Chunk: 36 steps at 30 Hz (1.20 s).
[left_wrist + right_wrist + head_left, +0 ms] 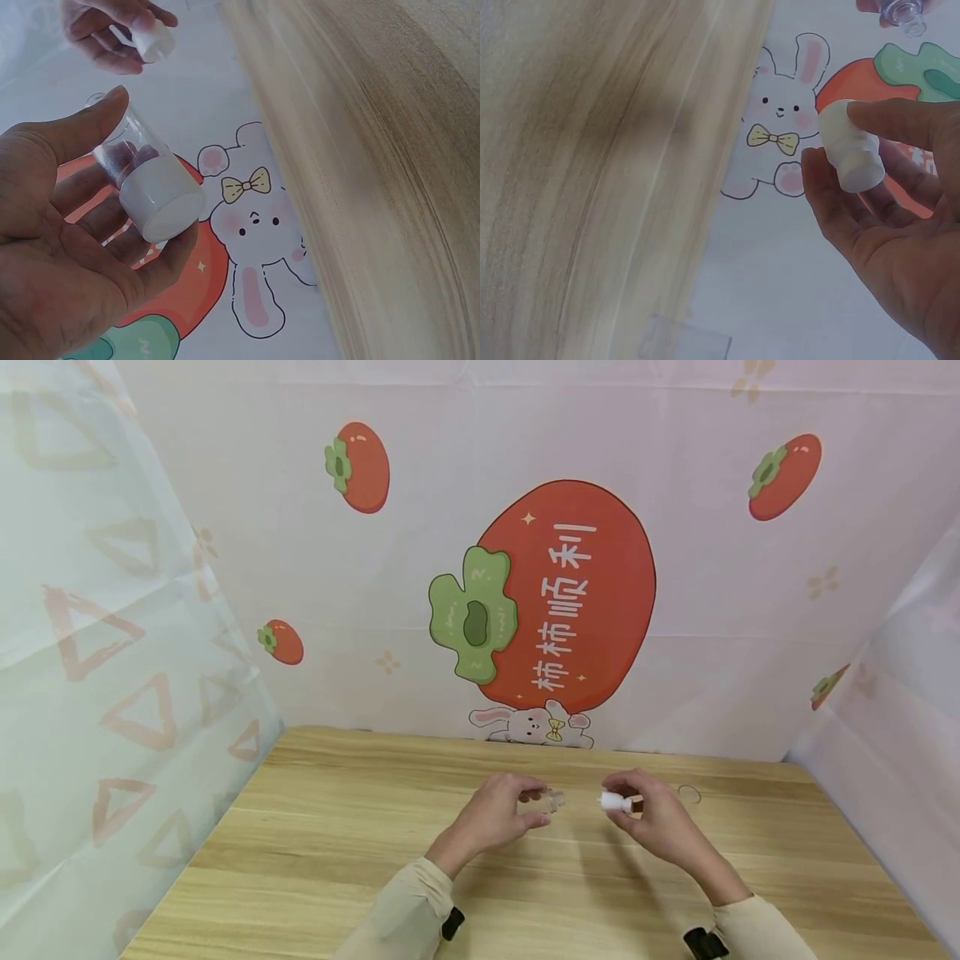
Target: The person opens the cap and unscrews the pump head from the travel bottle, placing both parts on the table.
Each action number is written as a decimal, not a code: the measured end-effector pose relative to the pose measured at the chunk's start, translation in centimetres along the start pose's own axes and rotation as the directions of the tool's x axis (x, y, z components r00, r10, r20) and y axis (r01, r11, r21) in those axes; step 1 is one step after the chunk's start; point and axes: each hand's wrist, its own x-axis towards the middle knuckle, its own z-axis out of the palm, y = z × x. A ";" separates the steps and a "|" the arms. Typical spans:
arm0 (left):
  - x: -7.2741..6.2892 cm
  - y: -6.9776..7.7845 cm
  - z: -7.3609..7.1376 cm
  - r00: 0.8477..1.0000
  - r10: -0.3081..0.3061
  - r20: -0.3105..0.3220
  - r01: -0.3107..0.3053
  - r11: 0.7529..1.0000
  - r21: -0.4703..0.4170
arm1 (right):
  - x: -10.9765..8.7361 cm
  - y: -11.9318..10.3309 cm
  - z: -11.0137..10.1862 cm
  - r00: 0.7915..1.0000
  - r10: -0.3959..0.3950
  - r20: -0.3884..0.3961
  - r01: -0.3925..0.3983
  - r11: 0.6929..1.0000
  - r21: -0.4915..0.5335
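My left hand [491, 814] holds a small clear bottle [150, 172] with a white base, thumb on one side and fingers round the other. In the head view the bottle lies tilted on its side, its bare neck [557, 799] pointing right. My right hand [663, 820] pinches a white pump top [849, 142] between thumb and fingers. A short thin stem sticks out of it in the left wrist view. Both hands are raised above the wooden table, and a gap separates the bottle's neck from the pump top.
On the wooden table [337, 827], just beyond my right hand, lies a small clear piece [690, 794] with a thin rounded outline. A printed cloth backdrop [712, 610] with persimmons and a rabbit stands along the back edge, with more cloth at both sides.
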 end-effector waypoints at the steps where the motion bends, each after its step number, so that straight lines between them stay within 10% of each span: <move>1: 0.0 0.0 0.0 1.000 -0.002 0.001 0.002 1.000 0.000 | 0.0 0.1 0.0 1.000 0.008 0.001 -0.008 1.000 0.002; 36: -0.4 0.9 -0.5 1.000 0.006 -0.003 -0.006 1.000 0.012 | 0.7 3.2 1.3 0.970 0.241 0.026 -0.238 0.968 -0.073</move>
